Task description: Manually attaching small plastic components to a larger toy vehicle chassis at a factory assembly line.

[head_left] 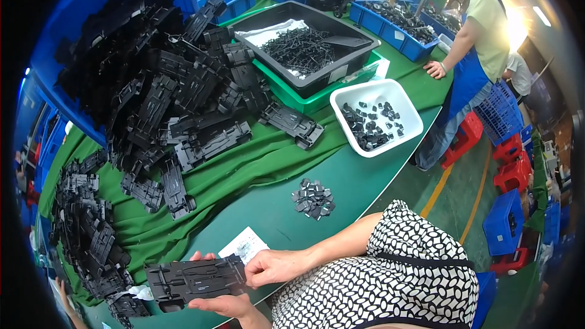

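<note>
My left hand (222, 306) cradles a black plastic toy car chassis (195, 280) from below, its fingers showing along the far edge. At the right end of that chassis is my right hand (277, 268), its fingers curled closed against the edge. Whatever those fingers pinch is hidden. A white printed paper (247, 240) lies on the table just behind my hands. Beyond it sits a small pile of little black pieces (314, 200). Similar black bits lie in a white tub (416, 119) farther off.
A large blue bin (67, 94) spills many chassis onto the green cloth (268, 170). More chassis (91, 237) are heaped at the left. A black tray (359, 49) of thin dark parts rests on a green one. A co-worker (487, 24) stands at the table's far right.
</note>
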Action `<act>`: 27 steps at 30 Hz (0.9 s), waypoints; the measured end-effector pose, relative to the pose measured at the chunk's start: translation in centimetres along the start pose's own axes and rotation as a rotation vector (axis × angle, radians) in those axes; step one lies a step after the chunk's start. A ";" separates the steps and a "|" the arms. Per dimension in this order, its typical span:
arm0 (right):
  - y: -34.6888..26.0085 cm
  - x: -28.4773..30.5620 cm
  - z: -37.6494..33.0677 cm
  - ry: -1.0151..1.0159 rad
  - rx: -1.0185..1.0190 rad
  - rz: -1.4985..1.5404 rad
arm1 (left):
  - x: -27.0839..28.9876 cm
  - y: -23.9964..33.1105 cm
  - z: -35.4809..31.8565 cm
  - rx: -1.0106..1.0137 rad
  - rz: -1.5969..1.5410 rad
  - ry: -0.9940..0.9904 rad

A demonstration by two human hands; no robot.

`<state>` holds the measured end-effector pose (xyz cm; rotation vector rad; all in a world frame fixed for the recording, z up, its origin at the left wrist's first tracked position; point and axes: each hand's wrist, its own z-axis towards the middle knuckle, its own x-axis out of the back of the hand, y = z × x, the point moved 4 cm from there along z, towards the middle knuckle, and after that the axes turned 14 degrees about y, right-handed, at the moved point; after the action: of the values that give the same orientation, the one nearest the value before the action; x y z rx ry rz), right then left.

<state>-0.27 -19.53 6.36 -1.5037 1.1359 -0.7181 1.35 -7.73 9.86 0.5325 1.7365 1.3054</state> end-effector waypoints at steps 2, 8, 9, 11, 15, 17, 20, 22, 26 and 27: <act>0.1 0.1 -0.3 0.007 0.008 0.015 | 0.1 -0.3 0.0 0.004 -0.013 -0.001; -0.9 2.2 -1.4 0.103 0.130 -0.167 | 1.3 -1.1 1.9 0.113 -0.224 -0.107; -0.7 2.6 -1.3 0.135 0.182 -0.203 | 1.7 -0.6 2.3 0.179 -0.283 -0.160; -1.3 4.2 -2.1 0.251 0.378 -0.349 | 3.1 -0.7 3.2 0.352 -0.381 -0.121; 0.5 7.1 -4.2 0.463 0.384 -0.570 | 4.1 -0.6 5.1 0.482 -0.347 -0.041; 0.6 7.6 -5.2 0.530 0.392 -0.691 | 4.5 -0.9 6.1 0.506 -0.402 -0.143; 1.9 8.1 -6.4 0.530 0.714 -0.807 | 4.7 0.1 7.2 0.365 -0.308 -0.229; 2.2 7.9 -6.5 0.519 0.750 -0.830 | 5.4 1.7 8.2 0.196 -0.180 -0.256; 2.6 7.8 -6.6 0.524 0.745 -0.844 | 6.7 5.6 12.3 -0.279 0.175 -0.215; 2.6 7.8 -6.6 0.526 0.742 -0.844 | 6.7 7.1 13.7 -0.445 0.337 -0.188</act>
<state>-4.02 -29.19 4.51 -1.1098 0.4136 -1.9508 8.10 7.35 12.91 0.6789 1.1836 1.7565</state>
